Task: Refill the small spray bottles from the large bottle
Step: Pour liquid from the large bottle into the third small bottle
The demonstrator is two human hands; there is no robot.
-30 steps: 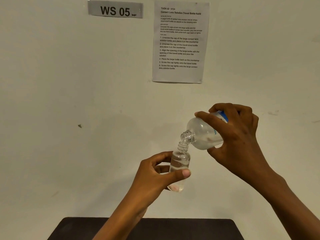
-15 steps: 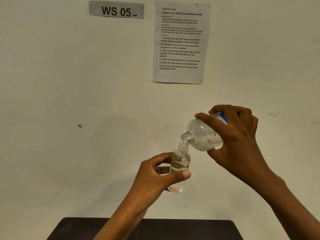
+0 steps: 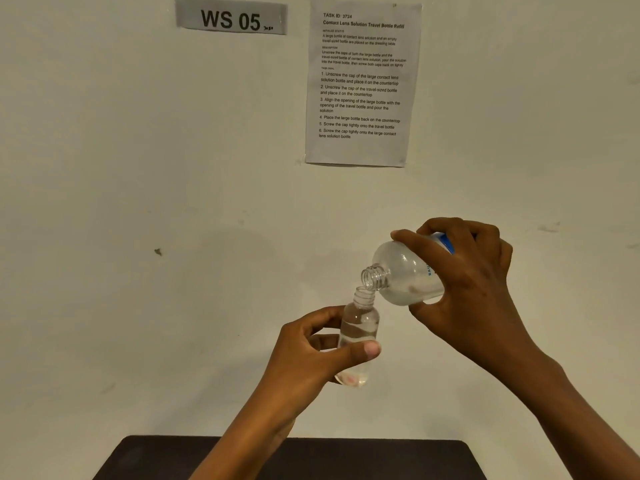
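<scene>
My left hand (image 3: 304, 355) grips a small clear bottle (image 3: 358, 327), upright and uncapped, with clear liquid inside up to its shoulder. My right hand (image 3: 467, 292) holds the large clear bottle (image 3: 401, 271) with a blue label, tipped on its side to the left. The large bottle's open threaded mouth sits just above and touching the small bottle's neck. Both bottles are held in the air in front of the wall. No caps are in view.
A dark tabletop (image 3: 381, 459) shows at the bottom edge, below my arms. On the pale wall hang a "WS 05" sign (image 3: 231, 18) and a printed instruction sheet (image 3: 362, 81).
Both hands and bottles have stayed almost still, mouth to mouth. The view has shifted very slightly.
</scene>
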